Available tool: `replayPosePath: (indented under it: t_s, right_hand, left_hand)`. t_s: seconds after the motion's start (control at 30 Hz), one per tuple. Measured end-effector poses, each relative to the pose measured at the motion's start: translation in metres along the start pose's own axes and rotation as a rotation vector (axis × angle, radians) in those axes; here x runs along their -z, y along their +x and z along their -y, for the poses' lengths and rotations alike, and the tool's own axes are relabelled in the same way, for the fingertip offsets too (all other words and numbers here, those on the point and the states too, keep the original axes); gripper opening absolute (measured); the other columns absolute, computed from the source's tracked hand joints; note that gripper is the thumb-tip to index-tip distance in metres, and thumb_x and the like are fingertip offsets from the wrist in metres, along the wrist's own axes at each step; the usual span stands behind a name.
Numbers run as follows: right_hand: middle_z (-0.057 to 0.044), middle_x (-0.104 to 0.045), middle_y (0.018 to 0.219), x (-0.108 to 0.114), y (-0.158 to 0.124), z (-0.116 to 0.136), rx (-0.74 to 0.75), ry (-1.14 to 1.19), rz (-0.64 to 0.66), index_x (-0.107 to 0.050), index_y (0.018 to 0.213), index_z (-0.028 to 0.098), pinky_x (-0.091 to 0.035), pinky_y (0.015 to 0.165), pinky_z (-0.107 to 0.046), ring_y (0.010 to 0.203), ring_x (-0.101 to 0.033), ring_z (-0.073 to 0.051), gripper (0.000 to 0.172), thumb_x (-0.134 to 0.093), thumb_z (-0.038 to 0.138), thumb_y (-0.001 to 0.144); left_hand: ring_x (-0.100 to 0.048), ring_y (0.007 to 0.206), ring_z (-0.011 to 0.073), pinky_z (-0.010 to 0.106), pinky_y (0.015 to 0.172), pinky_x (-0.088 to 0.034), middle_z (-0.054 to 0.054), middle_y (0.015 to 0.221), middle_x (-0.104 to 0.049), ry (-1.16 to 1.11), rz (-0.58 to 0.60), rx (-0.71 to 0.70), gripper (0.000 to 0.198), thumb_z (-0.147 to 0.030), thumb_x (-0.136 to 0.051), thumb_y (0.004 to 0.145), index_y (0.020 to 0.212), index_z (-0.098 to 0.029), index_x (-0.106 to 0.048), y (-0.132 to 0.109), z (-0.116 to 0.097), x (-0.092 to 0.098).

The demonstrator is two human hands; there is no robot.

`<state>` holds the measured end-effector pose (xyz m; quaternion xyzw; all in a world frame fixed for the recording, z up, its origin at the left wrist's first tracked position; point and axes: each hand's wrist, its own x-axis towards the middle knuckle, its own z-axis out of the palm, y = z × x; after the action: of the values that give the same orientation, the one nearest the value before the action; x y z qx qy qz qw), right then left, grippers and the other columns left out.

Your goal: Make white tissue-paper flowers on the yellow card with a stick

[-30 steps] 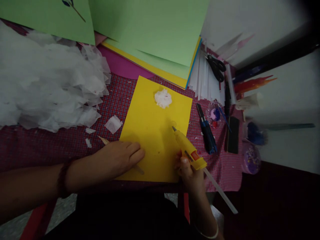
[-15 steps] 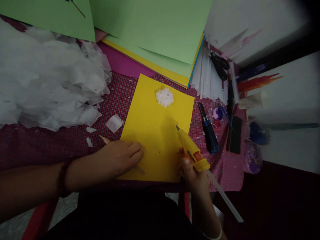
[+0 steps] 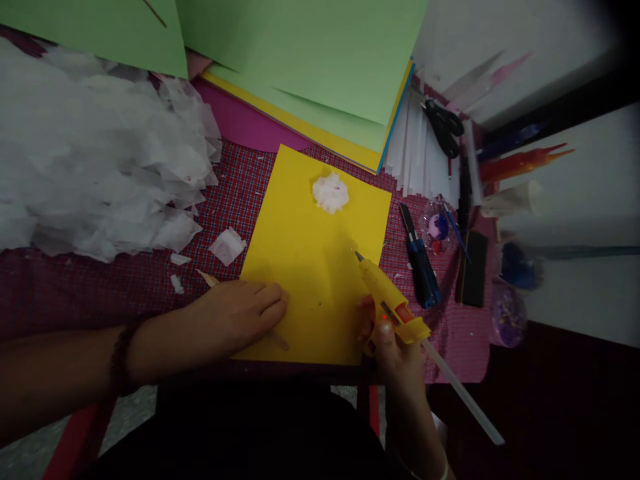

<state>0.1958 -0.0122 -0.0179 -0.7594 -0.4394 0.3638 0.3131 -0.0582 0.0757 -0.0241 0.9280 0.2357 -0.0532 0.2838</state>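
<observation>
A yellow paper sheet lies on the red checked cloth before me. Near its top sits a small white tissue tuft. My left hand lies flat on the sheet's lower left corner, fingers together, over a thin wooden stick. My right hand grips a yellow hot glue gun, its nozzle pointing up-left just above the sheet's right side. A clear glue stick juts from the gun's back.
A heap of white tissue pieces fills the left. Green and coloured paper sheets are stacked at the back. At the right lie white paper strips, black scissors, a blue cutter, a black block and small pots.
My right hand and the glue gun have drifted slightly right and down, away from the sheet's middle. My left hand has stayed put.
</observation>
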Motion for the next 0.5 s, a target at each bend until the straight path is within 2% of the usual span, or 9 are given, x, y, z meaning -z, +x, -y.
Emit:
replayPosePath:
  t_s: [0.13,0.3,0.5]
  right_hand:
    - [-0.003,-0.063,0.066,0.001,-0.001,-0.003,-0.053,0.04,-0.028,-0.064,0.093,0.02,-0.045,0.043,-0.026,0.052,-0.057,-0.015,0.039,-0.055,0.055,0.078]
    - [0.0,-0.058,0.053,-0.002,0.003,-0.004,-0.074,0.025,-0.073,-0.057,0.074,0.02,-0.046,0.041,-0.027,0.043,-0.054,-0.013,0.039,-0.058,0.059,0.072]
    - [-0.001,-0.06,0.059,-0.003,0.002,-0.005,-0.154,0.055,-0.057,-0.058,0.082,0.02,-0.043,0.038,-0.025,0.046,-0.057,-0.014,0.041,-0.057,0.059,0.073]
  left_hand:
    - [-0.058,0.076,0.0151,0.025,0.067,-0.041,0.006,0.095,-0.063,-0.031,-0.011,0.004,0.027,-0.005,-0.042,0.082,0.1,-0.015,-0.06,-0.001,0.001,-0.002]
    - [-0.057,0.078,0.0149,0.024,0.068,-0.041,0.007,0.097,-0.064,-0.025,0.067,0.023,0.032,-0.002,-0.038,0.081,0.102,-0.014,-0.059,0.0,-0.002,0.008]
    - [-0.058,0.081,0.0151,0.024,0.071,-0.042,0.006,0.097,-0.065,-0.059,0.003,0.003,0.029,-0.002,-0.04,0.082,0.099,-0.015,-0.06,-0.002,-0.001,0.009]
